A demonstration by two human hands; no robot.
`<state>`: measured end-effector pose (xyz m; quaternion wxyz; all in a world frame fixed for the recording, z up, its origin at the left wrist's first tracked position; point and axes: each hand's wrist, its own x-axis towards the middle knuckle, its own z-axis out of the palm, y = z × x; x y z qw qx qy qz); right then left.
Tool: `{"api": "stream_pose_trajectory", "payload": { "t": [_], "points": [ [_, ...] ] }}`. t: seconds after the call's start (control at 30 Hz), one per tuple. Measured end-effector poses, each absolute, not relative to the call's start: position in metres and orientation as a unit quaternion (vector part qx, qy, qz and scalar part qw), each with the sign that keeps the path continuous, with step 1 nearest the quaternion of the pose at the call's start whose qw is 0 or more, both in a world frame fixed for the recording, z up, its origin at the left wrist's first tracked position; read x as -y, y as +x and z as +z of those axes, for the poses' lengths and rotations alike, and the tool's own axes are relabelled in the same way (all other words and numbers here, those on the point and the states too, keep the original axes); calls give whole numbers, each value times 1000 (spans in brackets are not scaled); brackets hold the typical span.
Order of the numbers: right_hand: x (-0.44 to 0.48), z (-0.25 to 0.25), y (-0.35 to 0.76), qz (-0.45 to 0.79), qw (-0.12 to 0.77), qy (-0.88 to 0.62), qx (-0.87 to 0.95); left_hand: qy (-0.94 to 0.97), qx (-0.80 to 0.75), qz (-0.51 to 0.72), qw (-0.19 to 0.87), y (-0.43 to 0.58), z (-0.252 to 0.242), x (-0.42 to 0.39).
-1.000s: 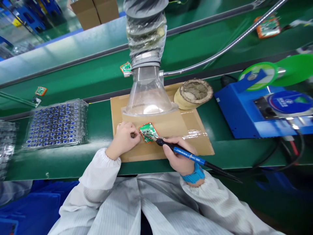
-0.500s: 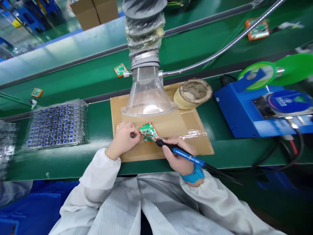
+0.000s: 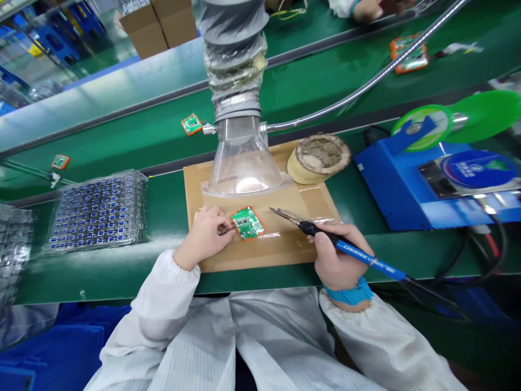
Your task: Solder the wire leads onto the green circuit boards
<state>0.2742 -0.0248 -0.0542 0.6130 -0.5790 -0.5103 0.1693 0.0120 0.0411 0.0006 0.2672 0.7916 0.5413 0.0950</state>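
Note:
A green circuit board [image 3: 248, 222] with an orange edge lies on the cardboard sheet [image 3: 215, 262]. At the board's left edge, my left hand [image 3: 207, 237] is closed, pinching a small dark part [image 3: 222, 229] between thumb and fingers. The fingers hide most of that part, so its kind is unclear. My right hand [image 3: 341, 258] grips a blue and black soldering iron [image 3: 362, 258] like a pen. The iron's tip points left, above the cardboard and apart from the board.
A clear fume hood [image 3: 244, 157] hangs just behind the board. A crusty round pot [image 3: 299, 165] and a blue solder feeder [image 3: 378, 184] stand to the right. Plastic trays [image 3: 95, 209] of small blue parts lie left. Other boards [image 3: 191, 124] sit behind; a co-worker's hand [image 3: 366, 10] shows at the top.
My right hand has drawn the soldering iron off the board, to the right. My left hand stays at the board's left edge. A co-worker's hand has come into view at the top.

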Motion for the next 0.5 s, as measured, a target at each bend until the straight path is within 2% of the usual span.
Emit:
{"api": "stream_pose_trajectory", "payload": {
  "t": [0.13, 0.27, 0.33, 0.43, 0.5],
  "points": [
    [23, -52, 275, 164, 609, -581, 514, 803, -493, 105, 317, 6, 8, -42],
    [25, -52, 276, 174, 598, -583, 522, 639, -511, 160, 552, -13, 14, -56],
    [27, -53, 277, 176, 598, -583, 521, 524, -529, 213, 632, -26, 15, -70],
    [29, -57, 278, 175, 612, -577, 512, 441, -570, 308, 621, -51, 22, -107],
    [30, -58, 279, 177, 623, -571, 504, 449, -625, 358, 529, -71, 30, -141]
  ]
}}
